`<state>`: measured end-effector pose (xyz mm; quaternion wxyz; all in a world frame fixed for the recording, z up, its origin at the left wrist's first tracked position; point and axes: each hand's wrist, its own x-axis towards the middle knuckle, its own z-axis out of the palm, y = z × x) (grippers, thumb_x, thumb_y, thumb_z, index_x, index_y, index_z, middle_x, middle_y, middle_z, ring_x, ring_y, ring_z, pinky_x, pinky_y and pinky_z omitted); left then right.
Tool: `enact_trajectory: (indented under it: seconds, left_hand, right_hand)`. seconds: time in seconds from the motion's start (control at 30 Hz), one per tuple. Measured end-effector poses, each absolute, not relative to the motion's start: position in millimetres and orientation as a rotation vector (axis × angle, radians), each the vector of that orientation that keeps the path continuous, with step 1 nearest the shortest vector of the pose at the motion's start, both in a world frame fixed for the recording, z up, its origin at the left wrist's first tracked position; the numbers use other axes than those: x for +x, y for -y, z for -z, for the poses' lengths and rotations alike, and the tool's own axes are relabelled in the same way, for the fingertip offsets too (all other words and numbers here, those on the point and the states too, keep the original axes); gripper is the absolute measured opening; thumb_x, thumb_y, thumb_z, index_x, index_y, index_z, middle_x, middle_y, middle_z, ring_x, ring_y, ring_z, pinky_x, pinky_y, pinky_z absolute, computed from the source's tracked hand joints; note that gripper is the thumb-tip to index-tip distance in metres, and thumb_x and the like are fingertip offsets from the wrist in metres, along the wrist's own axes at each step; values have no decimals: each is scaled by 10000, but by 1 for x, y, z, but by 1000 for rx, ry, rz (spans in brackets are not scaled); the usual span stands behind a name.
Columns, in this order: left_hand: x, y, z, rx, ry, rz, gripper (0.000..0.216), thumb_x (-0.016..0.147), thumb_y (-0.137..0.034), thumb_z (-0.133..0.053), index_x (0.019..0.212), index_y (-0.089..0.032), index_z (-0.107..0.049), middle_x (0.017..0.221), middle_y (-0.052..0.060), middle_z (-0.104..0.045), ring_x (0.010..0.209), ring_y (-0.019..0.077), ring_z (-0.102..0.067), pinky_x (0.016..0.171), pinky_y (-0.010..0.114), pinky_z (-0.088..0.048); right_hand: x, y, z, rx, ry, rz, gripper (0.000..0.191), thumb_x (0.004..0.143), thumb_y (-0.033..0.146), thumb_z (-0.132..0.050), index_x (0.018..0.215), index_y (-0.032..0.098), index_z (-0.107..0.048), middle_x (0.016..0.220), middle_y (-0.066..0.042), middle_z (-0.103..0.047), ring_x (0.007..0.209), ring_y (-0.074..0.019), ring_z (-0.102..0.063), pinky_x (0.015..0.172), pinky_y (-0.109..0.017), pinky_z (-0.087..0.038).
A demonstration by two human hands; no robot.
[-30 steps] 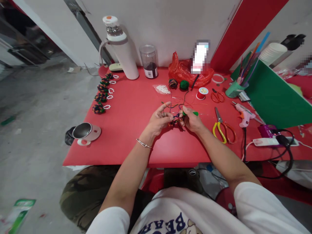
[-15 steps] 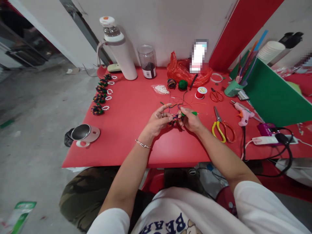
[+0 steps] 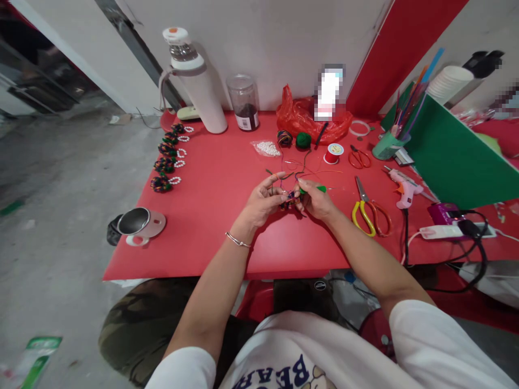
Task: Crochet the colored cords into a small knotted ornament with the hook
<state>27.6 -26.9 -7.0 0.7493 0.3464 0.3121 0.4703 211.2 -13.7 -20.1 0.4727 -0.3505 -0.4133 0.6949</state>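
Note:
Both hands meet over the middle of the red table (image 3: pixel 211 216). My left hand (image 3: pixel 261 202) pinches a small knotted piece of multicoloured cord (image 3: pixel 290 201). My right hand (image 3: pixel 315 199) is closed on the same piece from the right and also holds a green-handled tool (image 3: pixel 321 188). Loose ends of coloured cord (image 3: pixel 302 167) trail from the knot toward the back of the table. A thin bracelet sits on my left wrist.
Yellow-handled scissors (image 3: pixel 367 213), a pink glue gun (image 3: pixel 403 189), a power strip (image 3: pixel 450 232), red scissors (image 3: pixel 359 156) and a thread spool (image 3: pixel 333 153) lie right. Several finished knots with bead loops (image 3: pixel 167 162) line the left edge. A white flask (image 3: pixel 198 86), jar (image 3: pixel 243 102) and metal cup (image 3: pixel 135 221) stand left.
The view has drifted slightly. Both hands stay together on the knotted cord, with only small finger movement.

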Motion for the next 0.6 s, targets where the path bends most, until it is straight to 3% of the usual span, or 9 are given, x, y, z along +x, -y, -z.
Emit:
enact_trajectory:
  seconds: [0.13,0.43,0.6]
  left_hand:
    - [26,27,6,779,-680,-1017,745,666,-139,-941,1354,-187,-659,771,-7,-736,637,120,-646,621,257,-461]
    - [24,27,3,806,-693,-1010,715,667,-160,-936,1331,-189,-674,715,-14,-710,504,77,-523,481,227,-283]
    - [23,26,1,809,-668,-1013,701,671,-158,-924,1324,-181,-668,721,-6,-729,504,79,-537,470,225,-273]
  right_hand:
    - [210,13,18,-860,989,-1684,495,744,654,-830,672,199,-649,505,55,-620,340,-87,-530,330,-200,-405]
    - [213,13,18,-877,1000,-1697,469,758,633,-809,670,206,-636,486,54,-608,352,-95,-536,348,-204,-409]
    - [215,13,15,-858,1040,-1724,439,745,600,-800,642,203,-643,477,48,-614,345,-92,-520,356,-205,-408]
